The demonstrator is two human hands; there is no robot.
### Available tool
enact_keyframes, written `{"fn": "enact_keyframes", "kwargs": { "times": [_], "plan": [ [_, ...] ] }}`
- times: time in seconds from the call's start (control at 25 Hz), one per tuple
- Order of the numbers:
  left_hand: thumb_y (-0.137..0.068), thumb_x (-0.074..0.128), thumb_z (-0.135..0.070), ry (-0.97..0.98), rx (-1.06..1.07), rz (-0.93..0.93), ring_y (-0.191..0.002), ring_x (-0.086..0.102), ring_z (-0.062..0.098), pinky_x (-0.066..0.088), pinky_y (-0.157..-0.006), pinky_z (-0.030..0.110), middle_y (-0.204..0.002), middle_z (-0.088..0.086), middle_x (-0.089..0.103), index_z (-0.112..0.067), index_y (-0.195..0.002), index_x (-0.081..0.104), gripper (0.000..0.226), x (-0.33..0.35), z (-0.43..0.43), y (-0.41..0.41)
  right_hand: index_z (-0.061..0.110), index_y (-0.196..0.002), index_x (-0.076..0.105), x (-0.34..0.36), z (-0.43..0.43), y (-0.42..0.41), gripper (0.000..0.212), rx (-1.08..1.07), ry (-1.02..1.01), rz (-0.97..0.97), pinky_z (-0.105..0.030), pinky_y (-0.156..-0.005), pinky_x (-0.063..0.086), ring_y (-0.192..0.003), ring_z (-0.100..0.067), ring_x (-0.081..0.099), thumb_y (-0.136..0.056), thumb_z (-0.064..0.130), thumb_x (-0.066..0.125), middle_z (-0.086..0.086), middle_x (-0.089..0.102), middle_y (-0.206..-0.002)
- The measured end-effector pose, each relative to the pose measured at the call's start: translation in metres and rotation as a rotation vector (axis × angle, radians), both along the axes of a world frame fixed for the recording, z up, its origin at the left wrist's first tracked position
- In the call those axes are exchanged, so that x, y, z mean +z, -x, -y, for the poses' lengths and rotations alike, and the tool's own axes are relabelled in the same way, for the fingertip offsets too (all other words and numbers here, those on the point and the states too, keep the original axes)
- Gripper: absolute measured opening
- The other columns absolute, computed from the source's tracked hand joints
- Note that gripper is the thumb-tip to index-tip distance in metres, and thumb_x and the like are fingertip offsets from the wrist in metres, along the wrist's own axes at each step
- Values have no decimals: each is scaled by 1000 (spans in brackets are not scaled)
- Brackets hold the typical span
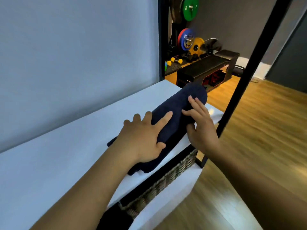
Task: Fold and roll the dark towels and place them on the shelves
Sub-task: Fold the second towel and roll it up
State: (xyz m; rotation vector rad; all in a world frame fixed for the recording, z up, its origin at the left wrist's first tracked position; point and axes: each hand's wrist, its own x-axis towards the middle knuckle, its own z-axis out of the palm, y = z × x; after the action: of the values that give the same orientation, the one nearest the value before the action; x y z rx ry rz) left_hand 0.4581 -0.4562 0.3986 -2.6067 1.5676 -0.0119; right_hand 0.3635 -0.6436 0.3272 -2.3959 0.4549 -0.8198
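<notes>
Our left hand [142, 138] and right hand [201, 125] on the rolled dark towel [182, 100].
Straight fingers [163, 118] press soft cloth; woven basket [166, 180] contents hidden.

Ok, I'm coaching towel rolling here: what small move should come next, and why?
Probably roll the loose tail into the bundle. The left hand and right hand both rest on the dark towel, mostly rolled on the white shelf, yet that tail lies flat by the left wrist.
</notes>
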Motion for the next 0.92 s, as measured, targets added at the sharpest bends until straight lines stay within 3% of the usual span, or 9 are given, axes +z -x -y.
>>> {"fn": "enact_keyframes", "kwargs": {
  "times": [0.12, 0.2, 0.28, 0.44, 0.56, 0.64, 0.76, 0.84, 0.92],
  "plan": [
    [-91, 44, -57, 21, 162, 63, -117, 39, 36, 38, -91, 48, -142, 10, 33, -47, -148, -15, 82, -5, 5, 30, 16, -134, 57, 13, -28, 7, 37, -31, -385, -13, -39, -114, 35, -142, -21, 34, -98, 22, 51, -2, 35, -156],
    [-91, 46, -54, 50, 258, 124, -117, 40, 38, 37, -90, 48, -139, 14, 36, -45, -150, -7, 80, -13, 9, 45, 23, -147, 42, 19, -46, 1, 57, 15, -696, -75, -43, -106, 46, -134, -22, 46, -96, 47, 47, 1, 39, -152],
    [-91, 48, -51, 58, 333, 185, -117, 39, 41, 36, -92, 49, -143, 19, 34, -41, -151, 0, 78, -17, 16, 55, 26, -150, 34, 24, -54, -7, 65, 53, -876, -109, -45, -107, 44, -134, -20, 45, -93, 57, 43, 3, 41, -152],
    [-91, 42, -61, 30, 344, 143, -125, 34, 43, 31, -100, 49, -159, 20, 13, -43, -151, 13, 69, -9, 7, 72, 19, -144, 44, 33, -60, -17, 64, 63, -807, -159, -42, -108, 41, -128, -23, 50, -96, 61, 34, -2, 53, -141],
    [-87, 39, -69, 117, 304, 92, -132, 30, 40, 29, -107, 47, -164, 11, 4, -38, -150, 21, 72, -10, -31, 94, 20, -136, 49, 34, -78, -26, 79, 155, -927, -245, -39, -96, 52, -110, -18, 63, -76, 72, 55, 4, 63, -128],
    [-85, 43, -69, 200, 318, 24, -144, 17, 38, 24, -115, 48, -164, 6, 2, -36, -149, 26, 74, -16, -59, 109, 22, -123, 56, 31, -90, -34, 71, 231, -962, -286, -39, -88, 57, -96, -16, 70, -70, 69, 63, 6, 70, -111],
    [-82, 47, -70, 280, 330, 38, -151, 7, 33, 22, -118, 51, -163, 3, 17, -33, -140, 43, 69, -30, -91, 118, 17, -122, 57, 28, -113, -50, 61, 367, -1050, -328, -40, -88, 58, -95, -17, 72, -78, 59, 68, 3, 73, -109],
    [-82, 49, -67, 280, 320, 116, -149, 17, 34, 28, -116, 55, -157, 2, 34, -31, -132, 56, 62, -35, -108, 114, 16, -128, 47, 25, -137, -58, 70, 418, -1106, -388, -38, -86, 58, -98, -18, 71, -79, 60, 69, 0, 69, -116],
    [-81, 52, -62, 273, 330, 162, -146, 26, 35, 32, -113, 55, -151, 0, 45, -30, -125, 64, 56, -37, -124, 108, 28, -128, 37, 21, -160, -63, 57, 429, -1133, -358, -35, -81, 59, -97, -17, 70, -86, 55, 65, 0, 64, -118]
  ]
}}
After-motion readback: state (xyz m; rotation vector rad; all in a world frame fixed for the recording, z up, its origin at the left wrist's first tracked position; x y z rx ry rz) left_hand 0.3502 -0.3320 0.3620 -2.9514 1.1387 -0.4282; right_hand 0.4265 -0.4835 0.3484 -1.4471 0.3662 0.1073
